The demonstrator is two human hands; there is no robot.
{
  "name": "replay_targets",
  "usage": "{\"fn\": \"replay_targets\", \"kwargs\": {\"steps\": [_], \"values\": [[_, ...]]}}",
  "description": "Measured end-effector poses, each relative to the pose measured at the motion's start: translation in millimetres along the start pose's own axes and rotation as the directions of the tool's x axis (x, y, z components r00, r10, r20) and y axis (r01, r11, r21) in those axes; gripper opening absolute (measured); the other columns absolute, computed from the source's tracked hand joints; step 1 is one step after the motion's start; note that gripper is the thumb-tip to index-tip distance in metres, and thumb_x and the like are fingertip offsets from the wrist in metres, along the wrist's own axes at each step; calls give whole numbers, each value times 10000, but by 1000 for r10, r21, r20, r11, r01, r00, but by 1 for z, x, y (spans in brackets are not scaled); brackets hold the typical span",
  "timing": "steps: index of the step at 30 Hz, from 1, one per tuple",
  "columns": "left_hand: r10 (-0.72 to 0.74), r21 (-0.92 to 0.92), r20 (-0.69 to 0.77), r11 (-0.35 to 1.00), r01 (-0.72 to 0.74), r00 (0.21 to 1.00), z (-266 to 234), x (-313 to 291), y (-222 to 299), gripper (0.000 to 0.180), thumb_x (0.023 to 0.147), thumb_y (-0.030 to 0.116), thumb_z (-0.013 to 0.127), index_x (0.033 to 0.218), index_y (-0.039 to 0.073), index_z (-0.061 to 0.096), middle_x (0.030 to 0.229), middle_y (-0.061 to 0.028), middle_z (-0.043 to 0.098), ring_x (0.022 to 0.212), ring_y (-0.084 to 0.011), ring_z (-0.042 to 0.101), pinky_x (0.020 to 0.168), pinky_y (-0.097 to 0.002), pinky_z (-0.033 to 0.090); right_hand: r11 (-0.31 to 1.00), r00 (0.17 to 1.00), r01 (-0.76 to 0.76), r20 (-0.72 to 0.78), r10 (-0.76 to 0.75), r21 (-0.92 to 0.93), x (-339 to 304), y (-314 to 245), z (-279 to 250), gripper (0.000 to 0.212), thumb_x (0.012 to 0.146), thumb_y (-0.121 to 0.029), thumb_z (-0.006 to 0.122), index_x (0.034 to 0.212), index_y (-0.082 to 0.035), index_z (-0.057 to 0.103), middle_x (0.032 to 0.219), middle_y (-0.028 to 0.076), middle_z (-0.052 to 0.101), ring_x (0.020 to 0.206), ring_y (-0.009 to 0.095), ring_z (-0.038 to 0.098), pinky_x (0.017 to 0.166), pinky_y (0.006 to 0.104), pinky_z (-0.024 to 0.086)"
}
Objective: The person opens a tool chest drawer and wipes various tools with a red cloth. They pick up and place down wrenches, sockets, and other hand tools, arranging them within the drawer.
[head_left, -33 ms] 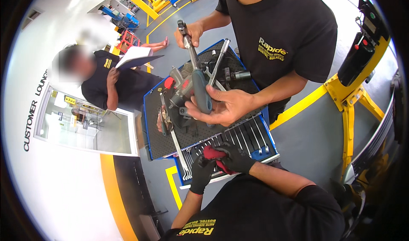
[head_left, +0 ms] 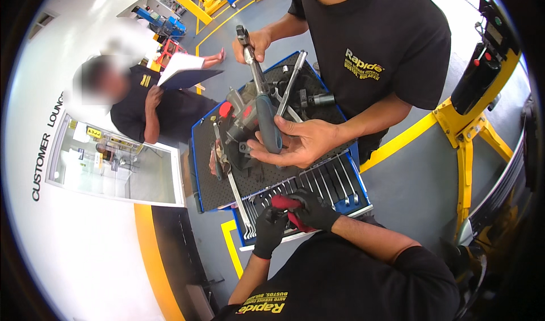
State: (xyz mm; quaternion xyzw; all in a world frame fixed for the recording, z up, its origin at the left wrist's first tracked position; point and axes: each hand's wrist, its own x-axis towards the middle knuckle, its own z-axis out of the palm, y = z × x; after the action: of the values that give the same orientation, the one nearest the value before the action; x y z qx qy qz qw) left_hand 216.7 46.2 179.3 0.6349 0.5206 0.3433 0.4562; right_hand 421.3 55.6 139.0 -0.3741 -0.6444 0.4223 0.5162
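Both my hands wear black gloves and meet above an open drawer of wrenches. My right hand (head_left: pixel 316 209) is closed on a crumpled red cloth (head_left: pixel 286 202). My left hand (head_left: pixel 271 223) has its fingers closed at the cloth's left side; what they pinch there is too small and dark to make out. Across the cart, another person's two hands hold a large ratchet (head_left: pixel 261 88) with a blue-grey handle, its square-drive head tilted up. An impact wrench (head_left: pixel 244 119) lies on the cart's top behind that handle.
The tool cart (head_left: pixel 227 191) has a blue rim and a black perforated top, bearing a long bar (head_left: pixel 292 82) and a pair of pliers (head_left: pixel 218 159). A second person at left holds a folder (head_left: pixel 187 78). A yellow lift post (head_left: pixel 462 167) stands at right.
My fingers and the red cloth have shifted slightly, with less red showing between the hands. The folder at left has moved a little to the right. The ratchet stays nearly in place.
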Motion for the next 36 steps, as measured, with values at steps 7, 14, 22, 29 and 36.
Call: {"fn": "replay_targets", "kwargs": {"steps": [7,14,22,29,36], "values": [[481,638,134,627,-447,866,9,6,42,341,813,21,794,1142,61,713,1045,-149,693,968,-385,681,842,-494,552,929,922,-370,134,363,29,10,-17,-14,493,1075,-417,601,1320,10,623,1244,258,678,1183,409,656,1005,458,514],[64,156,-171,987,-37,983,8,3,28,180,891,36,775,1051,19,695,914,-103,728,790,-201,717,717,-335,564,949,951,-283,168,259,139,18,-13,-11,450,1077,-375,615,1316,5,622,1197,224,679,1129,354,668,975,425,510],[406,472,-68,818,-329,911,7,-2,19,238,851,37,814,1068,50,716,985,-120,721,861,-295,716,752,-403,569,900,882,-430,174,437,-79,22,-25,-7,410,1065,-355,633,1291,-13,640,1156,204,697,1070,350,699,944,425,521],[202,317,-96,934,-163,975,-6,1,11,252,838,52,818,1068,52,714,977,-127,704,901,-340,691,777,-462,563,882,894,-440,172,414,166,16,-18,11,420,1095,-348,599,1349,-14,613,1196,187,708,1131,311,685,995,405,512],[394,425,-48,840,-338,918,-13,-2,-2,241,921,156,758,1147,73,746,1058,-151,733,978,-361,692,865,-465,553,801,795,-599,139,591,20,18,-29,18,447,1089,-352,620,1404,-34,622,1257,200,691,1183,275,664,1019,404,505]]}}
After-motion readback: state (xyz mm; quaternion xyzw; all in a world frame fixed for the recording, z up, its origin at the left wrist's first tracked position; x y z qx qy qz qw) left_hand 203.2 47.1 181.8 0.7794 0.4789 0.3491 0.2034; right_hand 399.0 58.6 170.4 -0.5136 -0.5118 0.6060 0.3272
